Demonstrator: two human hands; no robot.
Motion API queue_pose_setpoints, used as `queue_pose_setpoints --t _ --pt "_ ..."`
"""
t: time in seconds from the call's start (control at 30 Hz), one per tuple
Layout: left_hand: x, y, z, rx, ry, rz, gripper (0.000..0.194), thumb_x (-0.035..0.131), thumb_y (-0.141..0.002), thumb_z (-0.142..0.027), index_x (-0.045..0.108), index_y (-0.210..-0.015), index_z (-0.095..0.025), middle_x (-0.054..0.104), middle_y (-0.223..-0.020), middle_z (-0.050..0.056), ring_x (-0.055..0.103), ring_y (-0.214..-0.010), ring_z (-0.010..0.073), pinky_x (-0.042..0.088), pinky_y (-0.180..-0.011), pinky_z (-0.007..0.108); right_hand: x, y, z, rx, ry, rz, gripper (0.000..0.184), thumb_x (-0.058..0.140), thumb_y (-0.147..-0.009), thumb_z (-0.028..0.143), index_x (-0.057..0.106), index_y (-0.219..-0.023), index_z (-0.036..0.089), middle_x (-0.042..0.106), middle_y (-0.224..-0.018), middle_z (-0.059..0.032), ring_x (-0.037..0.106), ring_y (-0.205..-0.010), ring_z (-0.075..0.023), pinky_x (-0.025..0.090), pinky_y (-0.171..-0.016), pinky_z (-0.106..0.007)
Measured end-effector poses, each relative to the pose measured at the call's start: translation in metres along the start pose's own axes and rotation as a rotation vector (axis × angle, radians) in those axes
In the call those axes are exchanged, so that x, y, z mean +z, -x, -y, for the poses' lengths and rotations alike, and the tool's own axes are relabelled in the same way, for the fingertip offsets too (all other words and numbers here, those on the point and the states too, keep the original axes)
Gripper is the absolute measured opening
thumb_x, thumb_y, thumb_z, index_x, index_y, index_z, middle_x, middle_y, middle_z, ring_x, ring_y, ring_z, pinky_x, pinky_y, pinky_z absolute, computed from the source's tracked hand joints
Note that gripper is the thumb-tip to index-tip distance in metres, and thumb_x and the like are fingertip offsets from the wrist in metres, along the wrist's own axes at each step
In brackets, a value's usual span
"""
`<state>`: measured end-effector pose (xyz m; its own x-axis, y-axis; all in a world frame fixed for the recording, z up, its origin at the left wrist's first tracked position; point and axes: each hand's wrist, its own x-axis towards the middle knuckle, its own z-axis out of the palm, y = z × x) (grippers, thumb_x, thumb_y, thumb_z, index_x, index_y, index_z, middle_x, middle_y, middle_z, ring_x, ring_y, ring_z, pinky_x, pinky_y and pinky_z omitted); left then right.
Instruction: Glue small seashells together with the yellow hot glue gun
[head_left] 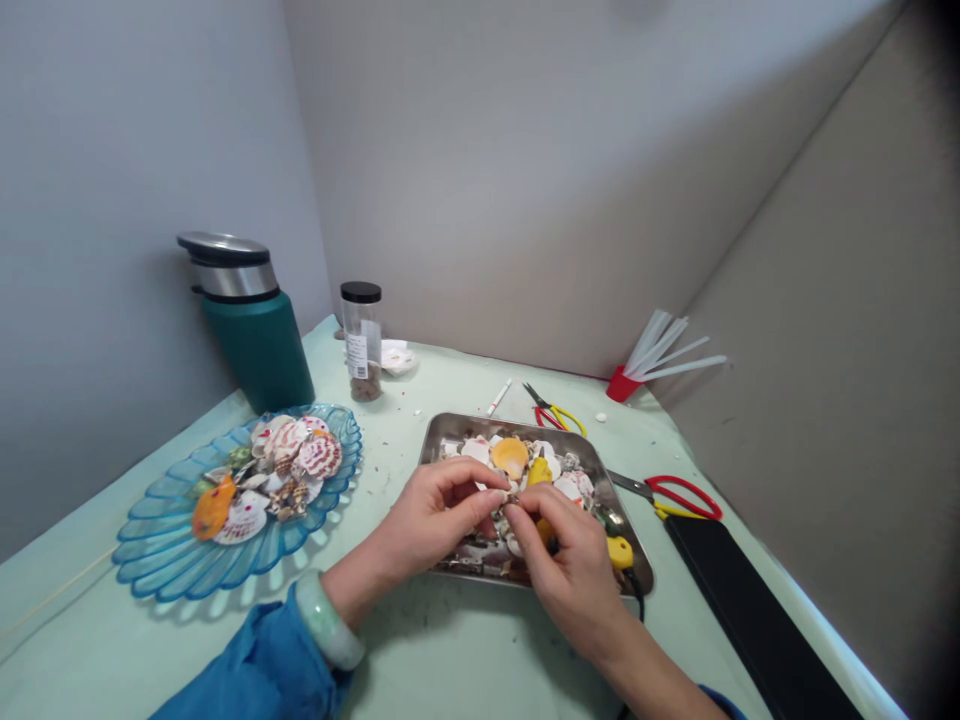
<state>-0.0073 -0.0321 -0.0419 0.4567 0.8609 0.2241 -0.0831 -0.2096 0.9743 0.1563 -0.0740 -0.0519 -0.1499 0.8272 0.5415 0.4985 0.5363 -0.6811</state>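
Observation:
My left hand (pixel 442 505) and my right hand (pixel 566 550) meet above a metal tray (pixel 637 540). Between their pinched fingertips is a small brownish piece (pixel 511 498), apparently a little shell, mostly covered by the fingers. The tray below holds many shells, among them an orange scallop shell (pixel 510 457) and white ones. A yellow tool (pixel 619 552) with a black cord lies in the tray, partly hidden by my right hand; it looks like a glue gun.
On the left, a blue scalloped plate (pixel 157 545) bears more shells. Behind it stand a green bottle (pixel 259 345) and a clear jar (pixel 364 345). Scissors (pixel 682 495) lie right of the tray, others (pixel 555 408) behind it. Glue sticks (pixel 660 345) fill a red cup (pixel 622 383).

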Motion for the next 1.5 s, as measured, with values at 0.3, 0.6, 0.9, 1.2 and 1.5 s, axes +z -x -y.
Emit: queue_pose_setpoints --t 0.3,0.6,0.9,1.2,1.5 --pt "-0.001 0.000 0.000 0.054 -0.023 0.012 0.016 0.062 -0.083 -0.025 0.069 -0.086 -0.011 0.062 -0.089 0.006 0.059 -0.061 0.0096 0.051 -0.058 0.023 0.001 0.000 0.000 -0.017 0.008 -0.013 0.018 0.051 -0.091 0.016 0.055 -0.074 0.019 0.059 -0.073 -0.0008 0.054 -0.068 -0.0146 0.040 -0.066 -0.027" --pt "0.001 0.003 -0.004 -0.037 0.010 -0.019 0.023 0.065 -0.079 -0.025 0.062 -0.100 -0.015 0.062 -0.097 0.005 0.060 -0.061 0.0085 0.050 -0.057 0.022 -0.001 -0.001 0.000 0.009 -0.029 -0.047 0.017 0.051 -0.091 0.017 0.054 -0.075 0.019 0.057 -0.073 -0.0003 0.053 -0.068 -0.0143 0.040 -0.065 -0.026" --pt "0.002 0.001 0.005 -0.132 -0.076 -0.025 0.017 0.066 -0.076 -0.028 0.057 -0.082 -0.015 0.056 -0.057 -0.003 0.056 -0.053 0.0110 0.044 -0.051 0.022 -0.002 -0.002 -0.006 -0.011 -0.072 -0.116 0.011 0.053 -0.090 0.018 0.059 -0.082 0.021 0.063 -0.081 -0.0022 0.058 -0.077 -0.0170 0.044 -0.073 -0.029" --pt "0.002 0.000 0.006 -0.129 -0.050 -0.026 0.014 0.065 -0.075 -0.026 0.058 -0.077 -0.015 0.056 -0.056 -0.004 0.055 -0.050 0.0104 0.043 -0.050 0.021 -0.002 -0.002 -0.006 -0.004 -0.082 -0.115 0.010 0.055 -0.090 0.016 0.059 -0.081 0.021 0.062 -0.081 -0.0018 0.058 -0.077 -0.0164 0.044 -0.074 -0.029" --pt "0.001 0.001 0.004 -0.095 -0.061 -0.014 0.019 0.064 -0.078 -0.027 0.067 -0.090 -0.013 0.061 -0.061 -0.001 0.055 -0.051 0.0101 0.045 -0.051 0.021 -0.002 -0.003 -0.005 0.022 -0.082 -0.118 0.011 0.055 -0.090 0.018 0.059 -0.080 0.021 0.063 -0.080 -0.0017 0.058 -0.076 -0.0168 0.044 -0.073 -0.029"
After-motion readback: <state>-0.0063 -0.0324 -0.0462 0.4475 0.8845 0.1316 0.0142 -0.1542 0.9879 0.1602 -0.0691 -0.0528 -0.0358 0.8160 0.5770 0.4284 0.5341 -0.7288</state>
